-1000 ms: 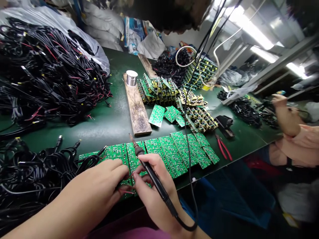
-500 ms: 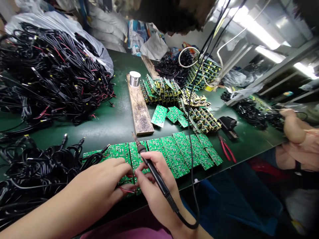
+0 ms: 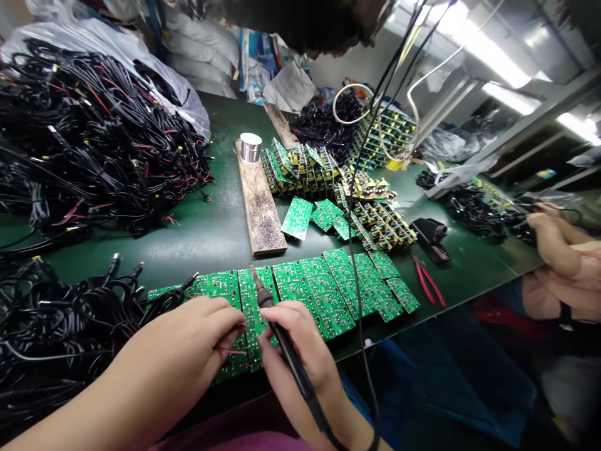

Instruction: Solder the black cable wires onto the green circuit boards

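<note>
My left hand [image 3: 197,335] pinches a thin red wire [image 3: 232,351] against a green circuit board [image 3: 253,313], one of a row of boards [image 3: 319,294] along the table's near side. My right hand [image 3: 295,347] grips a black soldering iron [image 3: 282,335] like a pen, close beside my left hand. Its metal tip [image 3: 253,272] sits at the far part of that board. The exact joint under my fingers is hidden.
Heaped black cables [image 3: 89,131] lie at left, with more [image 3: 56,326] beside my left arm. Ahead are a solder spool [image 3: 250,147], a wooden plank [image 3: 260,207], stacked populated boards [image 3: 323,169], red-handled pliers [image 3: 427,282] and a black iron stand [image 3: 429,238]. A co-worker's hand [image 3: 551,241] works at right.
The soldering iron's tip has dropped closer to the board and my right hand has shifted slightly right. The co-worker's hand has moved lower along the table edge.
</note>
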A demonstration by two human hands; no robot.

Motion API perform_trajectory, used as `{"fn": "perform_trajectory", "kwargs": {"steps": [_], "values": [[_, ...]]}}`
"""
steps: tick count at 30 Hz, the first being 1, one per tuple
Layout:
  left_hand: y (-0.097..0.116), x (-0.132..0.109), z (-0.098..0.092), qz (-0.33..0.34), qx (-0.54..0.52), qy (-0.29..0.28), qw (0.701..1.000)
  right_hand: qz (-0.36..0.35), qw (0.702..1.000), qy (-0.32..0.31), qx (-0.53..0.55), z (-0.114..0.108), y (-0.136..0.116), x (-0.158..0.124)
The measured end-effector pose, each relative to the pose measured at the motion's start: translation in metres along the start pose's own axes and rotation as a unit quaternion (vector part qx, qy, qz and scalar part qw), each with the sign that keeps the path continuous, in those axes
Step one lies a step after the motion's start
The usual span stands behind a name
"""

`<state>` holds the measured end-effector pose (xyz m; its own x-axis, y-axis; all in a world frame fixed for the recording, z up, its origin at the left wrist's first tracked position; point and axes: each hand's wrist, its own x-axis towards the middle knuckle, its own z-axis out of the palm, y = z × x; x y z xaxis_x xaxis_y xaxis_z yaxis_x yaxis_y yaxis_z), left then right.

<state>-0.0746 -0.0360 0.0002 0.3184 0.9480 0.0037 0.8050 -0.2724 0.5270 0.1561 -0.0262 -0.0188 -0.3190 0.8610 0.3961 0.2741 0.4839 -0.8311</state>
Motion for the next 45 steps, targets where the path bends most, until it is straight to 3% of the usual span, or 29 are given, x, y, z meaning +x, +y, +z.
{"fn": "perform_trajectory", "kwargs": {"steps": [5,9,14,22,29,39,45], "values": [[0.003,-0.006,0.009,-0.002,0.049,-0.067,0.997,0.042,0.995,0.056,-0.071,-0.049,-0.018,-0.009],[0.002,-0.007,0.013,-0.009,0.058,-0.057,0.997,0.088,0.989,0.085,-0.081,-0.068,-0.021,-0.029],[0.002,-0.006,0.016,-0.016,0.06,-0.056,0.997,0.141,0.987,0.061,-0.04,-0.062,-0.014,-0.04],[0.005,0.001,0.009,-0.045,0.054,-0.09,0.994,0.179,0.983,-0.026,-0.016,-0.064,-0.019,-0.021],[0.008,0.004,0.006,-0.061,0.055,-0.097,0.992,0.177,0.984,-0.026,-0.018,-0.064,-0.021,-0.021],[0.017,0.008,0.001,-0.109,0.093,-0.179,0.973,0.112,0.991,0.009,-0.07,-0.062,-0.021,-0.03],[0.018,0.008,0.0,-0.106,0.087,-0.18,0.974,0.097,0.994,0.027,-0.051,-0.064,-0.016,-0.03]]}}
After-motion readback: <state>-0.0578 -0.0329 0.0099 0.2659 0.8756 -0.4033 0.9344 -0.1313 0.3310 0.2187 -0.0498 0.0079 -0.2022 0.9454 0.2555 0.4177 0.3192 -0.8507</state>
